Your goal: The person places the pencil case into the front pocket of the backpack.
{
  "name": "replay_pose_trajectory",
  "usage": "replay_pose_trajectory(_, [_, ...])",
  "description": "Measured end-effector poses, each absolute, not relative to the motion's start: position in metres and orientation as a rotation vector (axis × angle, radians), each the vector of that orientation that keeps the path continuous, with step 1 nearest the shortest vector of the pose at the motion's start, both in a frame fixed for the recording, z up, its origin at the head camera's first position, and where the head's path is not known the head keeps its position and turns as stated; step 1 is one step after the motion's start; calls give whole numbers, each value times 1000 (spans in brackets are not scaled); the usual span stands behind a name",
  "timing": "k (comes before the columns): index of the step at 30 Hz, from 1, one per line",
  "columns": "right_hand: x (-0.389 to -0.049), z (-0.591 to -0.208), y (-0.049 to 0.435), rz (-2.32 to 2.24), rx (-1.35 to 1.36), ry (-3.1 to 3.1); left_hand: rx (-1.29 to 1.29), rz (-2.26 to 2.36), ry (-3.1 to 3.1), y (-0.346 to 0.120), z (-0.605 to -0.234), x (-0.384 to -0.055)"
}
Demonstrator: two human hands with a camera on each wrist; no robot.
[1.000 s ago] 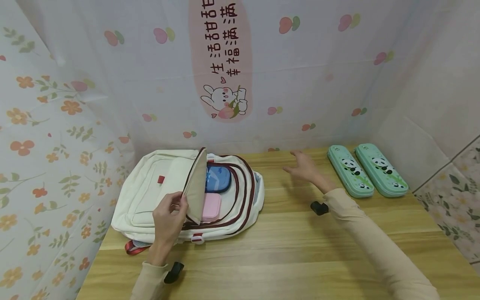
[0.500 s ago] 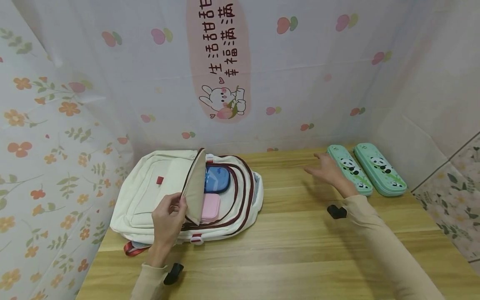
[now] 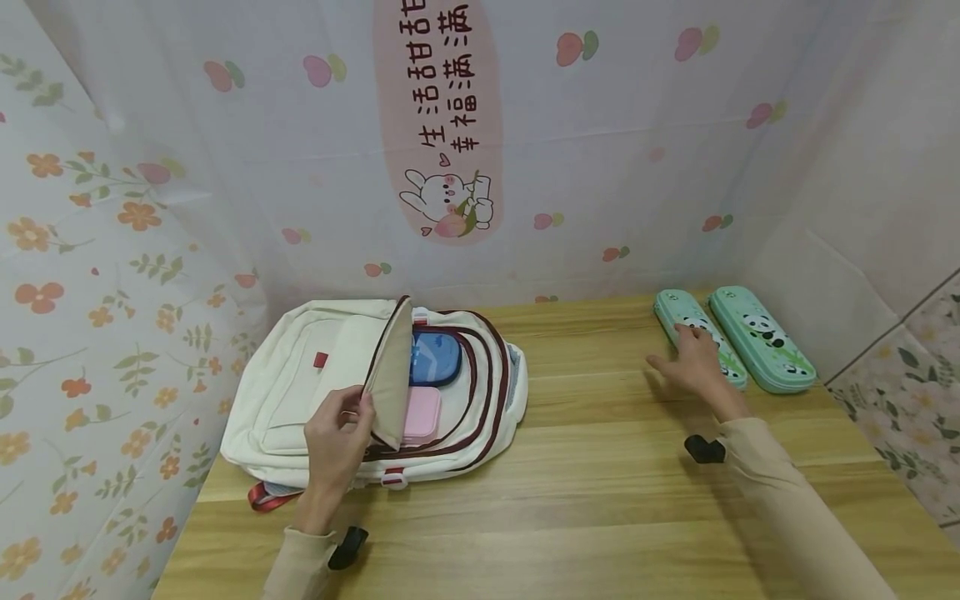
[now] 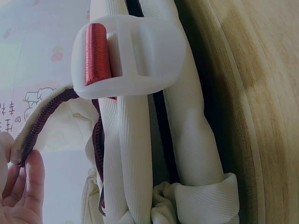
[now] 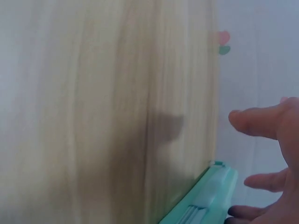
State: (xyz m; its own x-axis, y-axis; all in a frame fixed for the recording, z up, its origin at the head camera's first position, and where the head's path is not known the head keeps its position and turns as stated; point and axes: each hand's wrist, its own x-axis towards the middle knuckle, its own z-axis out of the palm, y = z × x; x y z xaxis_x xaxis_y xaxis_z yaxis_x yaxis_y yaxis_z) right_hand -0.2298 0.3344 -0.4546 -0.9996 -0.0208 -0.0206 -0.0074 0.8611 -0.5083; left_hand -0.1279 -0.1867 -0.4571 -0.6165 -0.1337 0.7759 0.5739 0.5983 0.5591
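A cream backpack (image 3: 300, 392) with dark red zips lies on the table at the left. My left hand (image 3: 339, 433) pinches the zipped edge of its front flap (image 3: 392, 383) and holds it raised; the left wrist view shows thumb and fingers on that edge (image 4: 35, 121). Inside the pocket are a blue case (image 3: 435, 358) and a pink square case (image 3: 422, 414). At the right, my right hand (image 3: 693, 367) is spread over the nearer mint-green panda pencil case (image 3: 678, 307), hiding part of it. In the right wrist view, thumb and fingers are apart beside the pencil case (image 5: 205, 198).
A second mint-green panda pencil case (image 3: 761, 337) lies just right of the first, near the right wall. Printed cloth (image 3: 600, 167) hangs behind the wooden table (image 3: 570, 500). A white buckle (image 4: 140, 56) sits on the backpack's side.
My right hand has moved right, from bare table to over the nearer pencil case. The left hand keeps the flap raised in the same spot.
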Motion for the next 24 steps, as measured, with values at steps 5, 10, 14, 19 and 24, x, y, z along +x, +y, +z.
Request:
replay_pose_trajectory(5, [-225, -460, 343, -850, 82, 3051, -352, -1076, -1984, -186, -457, -128])
replay_pose_trajectory(10, [-221, -461, 351, -862, 230, 3069, -340, -1082, -1989, -186, -457, -127])
replay_pose_trajectory(14, [-218, -461, 358, -838, 303, 3066, -340, -1078, -1983, -186, -457, -127])
replay_pose_trajectory(19, [-214, -467, 368, -843, 378, 3012, -338, -1074, -1974, -186, -458, -128])
replay_pose_trajectory(24, [-209, -475, 376, -862, 435, 2956, -343, -1070, -1977, -186, -458, -128])
